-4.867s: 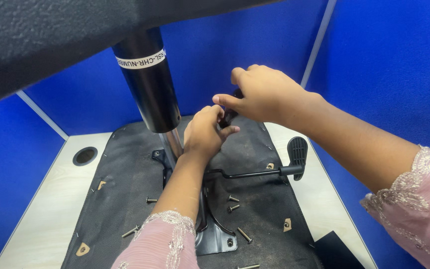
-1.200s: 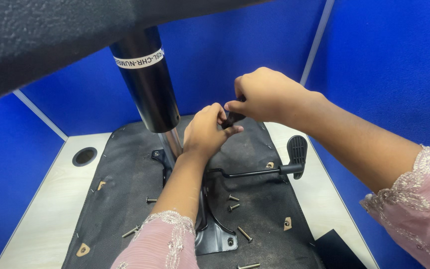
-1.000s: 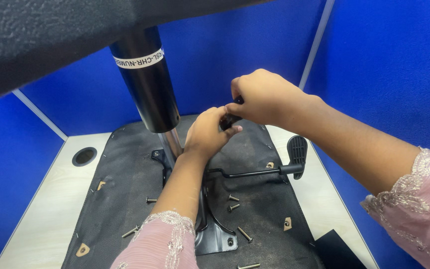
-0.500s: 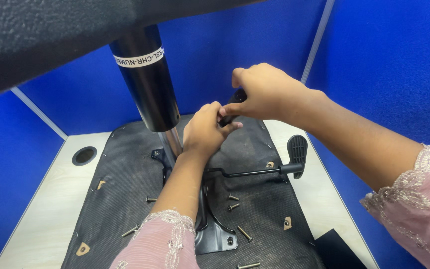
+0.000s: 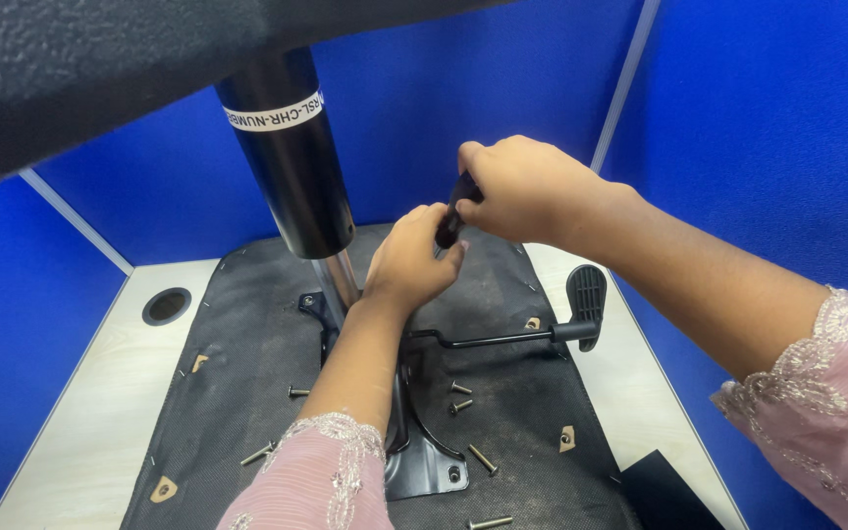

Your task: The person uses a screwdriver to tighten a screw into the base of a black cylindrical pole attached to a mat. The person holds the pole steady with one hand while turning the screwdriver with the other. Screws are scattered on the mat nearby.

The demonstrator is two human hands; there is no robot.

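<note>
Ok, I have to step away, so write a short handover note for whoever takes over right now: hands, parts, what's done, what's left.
Right hand: closed on a black tool handle, tip hidden.
Left hand: steadying at the tool's tip, over the metal mechanism plate.
Parts: plate and black lever lie on the upturned seat underside; gas cylinder stands upright.
Done: cannot tell how many screws are in.
Left: loose screws lie scattered on the seat.
</note>
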